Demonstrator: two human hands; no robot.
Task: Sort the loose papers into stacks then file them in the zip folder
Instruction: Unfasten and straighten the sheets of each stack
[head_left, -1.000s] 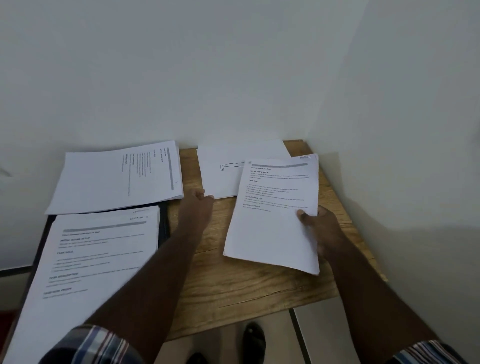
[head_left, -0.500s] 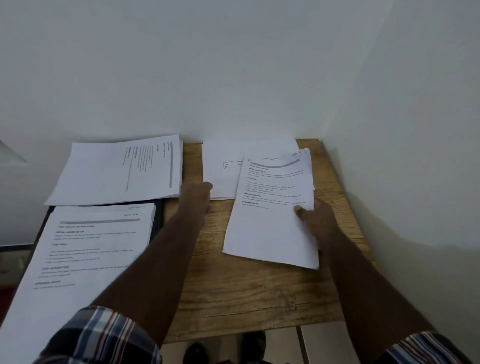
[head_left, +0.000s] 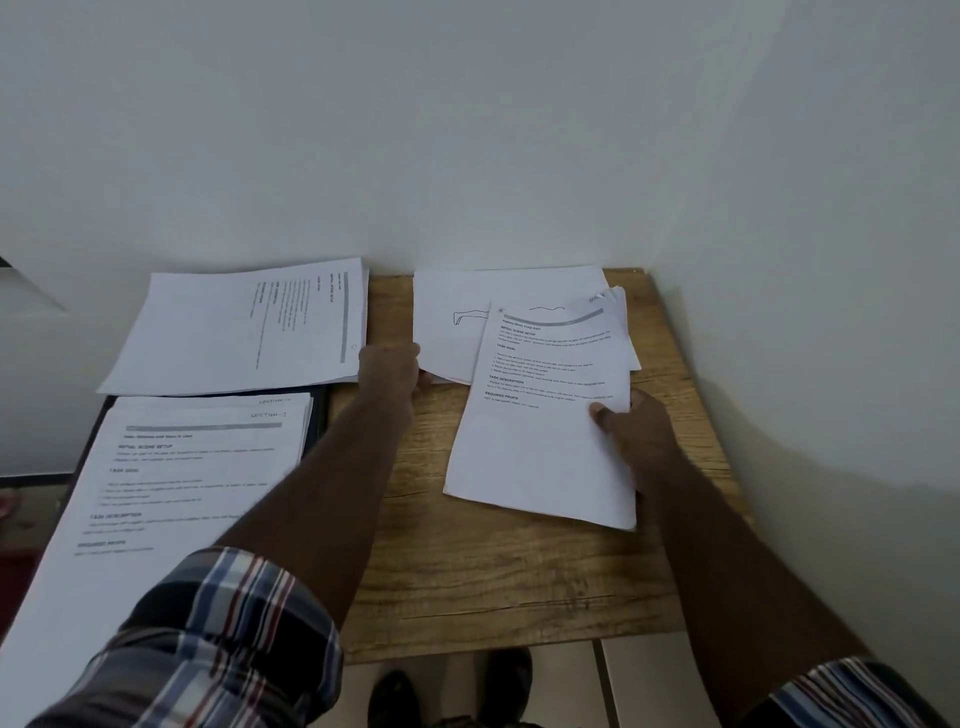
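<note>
My right hand (head_left: 636, 434) grips a printed stack of papers (head_left: 545, 431) by its right edge, thumb on top, over the right side of the wooden table (head_left: 493, 571). My left hand (head_left: 392, 371) pinches the near left corner of a sheet with a line drawing (head_left: 452, 322) that lies at the back, partly under the held stack. A sideways printed stack (head_left: 244, 327) lies at the back left. Another printed stack (head_left: 171, 493) rests on the dark zip folder (head_left: 318, 415) at the left; only the folder's edge shows.
White walls close off the table at the back and right, meeting at the corner (head_left: 644, 265). The table's front edge (head_left: 519, 644) is near me, with tiled floor and dark shoes (head_left: 498, 680) below it.
My left hand has reached forward and taken hold of the drawn sheet's corner. The stack in my right hand has shifted slightly away from me, over the drawn sheet.
</note>
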